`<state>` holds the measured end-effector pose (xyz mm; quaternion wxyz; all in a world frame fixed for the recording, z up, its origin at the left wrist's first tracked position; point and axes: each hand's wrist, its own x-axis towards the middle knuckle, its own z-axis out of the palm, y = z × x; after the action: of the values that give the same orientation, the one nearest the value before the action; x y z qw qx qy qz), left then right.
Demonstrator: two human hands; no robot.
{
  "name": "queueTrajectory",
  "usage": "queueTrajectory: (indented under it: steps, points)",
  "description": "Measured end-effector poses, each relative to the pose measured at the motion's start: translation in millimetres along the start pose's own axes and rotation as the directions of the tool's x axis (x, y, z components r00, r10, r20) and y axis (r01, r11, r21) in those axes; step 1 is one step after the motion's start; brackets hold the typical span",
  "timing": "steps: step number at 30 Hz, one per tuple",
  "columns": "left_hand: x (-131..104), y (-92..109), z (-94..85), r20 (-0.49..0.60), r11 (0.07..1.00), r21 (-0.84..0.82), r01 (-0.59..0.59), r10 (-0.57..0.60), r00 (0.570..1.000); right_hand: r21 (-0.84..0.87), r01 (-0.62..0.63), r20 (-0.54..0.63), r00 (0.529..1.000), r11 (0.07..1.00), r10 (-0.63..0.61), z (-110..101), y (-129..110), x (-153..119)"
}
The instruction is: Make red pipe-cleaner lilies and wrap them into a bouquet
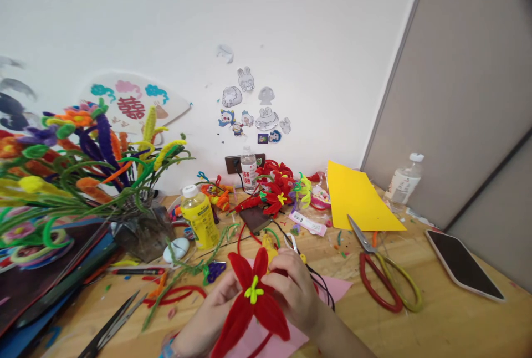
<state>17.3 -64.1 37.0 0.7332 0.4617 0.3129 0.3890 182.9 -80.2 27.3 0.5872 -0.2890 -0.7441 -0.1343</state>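
The right grip (297,286) pinches a red chenille flower (254,290) by its upper right petal, thumb and fingers pressed together. The left grip (216,302) touches the same flower from the other side, its fingertips hidden behind the petals, so I cannot tell how firmly they close. The flower is thus between the two grips, its yellow-green centre facing the camera. Beneath the grips, a pink sheet (338,287) lies on the tabletop (436,325).

To the right of the right grip are red-and-yellow-handled scissors (364,243), with a smartphone (464,265) farther out. Beyond that grip stands a yellow sheet (359,200), and beyond both grips lies a heap of red chenille flowers (278,186). Past the left grip is a yellow bottle (200,218); to its left, dark scissors (108,325) and, farther off, a clear vase (143,233) of colourful chenille stems (112,153).
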Motion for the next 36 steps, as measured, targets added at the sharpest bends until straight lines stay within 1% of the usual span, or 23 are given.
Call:
queueTrajectory:
  steps: [3,6,8,13,17,20,24,26,29,31,33,36]
  points:
    - [1,-1,-4.0,0.018,0.999,0.029,-0.021,0.021,1.000,-0.009,0.008,0.007,1.000,1.000,-0.008,-3,-5,6]
    - [2,-2,-7.0,0.066,0.997,0.020,-0.081,0.079,0.995,-0.024,0.034,0.047,0.998,0.999,-0.033,-5,-7,11]
    - [2,-3,-6.6,0.077,0.996,0.019,-0.091,0.089,0.993,-0.025,0.053,0.079,0.996,0.998,-0.051,-6,-6,11]
    - [1,-6,-4.4,0.027,0.998,0.041,-0.046,0.045,0.999,-0.059,0.033,0.133,0.991,0.998,-0.024,-6,-2,7]
    - [3,-12,-12.1,0.035,1.000,0.020,-0.002,0.002,0.999,-0.073,0.001,0.160,0.987,0.997,0.011,-4,0,2]
    - [5,-17,-18.9,0.063,1.000,0.024,-0.017,0.015,0.998,-0.082,0.007,0.165,0.986,0.997,0.007,-2,1,1]
    - [7,-20,-21.4,0.028,0.998,0.046,-0.049,0.048,0.998,-0.091,0.044,0.148,0.988,0.995,-0.030,-4,1,5]
    - [8,-19,-20.5,0.028,0.998,0.045,-0.040,0.039,0.999,-0.100,0.055,0.146,0.989,0.993,-0.040,-5,1,7]
    - [9,-17,-20.7,0.052,0.999,0.041,0.001,-0.003,0.999,-0.095,0.064,0.184,0.982,0.993,-0.045,-7,2,9]
    - [10,-17,-22.7,0.054,0.998,0.059,0.005,-0.008,0.998,-0.082,0.069,0.230,0.972,0.994,-0.048,-7,2,8]
    - [9,-18,-24.9,0.040,0.996,0.084,-0.013,0.010,0.999,-0.067,0.062,0.264,0.964,0.996,-0.043,-6,3,7]
    - [8,-20,-26.2,-0.001,0.996,0.094,-0.013,0.013,1.000,-0.040,0.055,0.262,0.964,0.998,-0.043,-4,2,7]
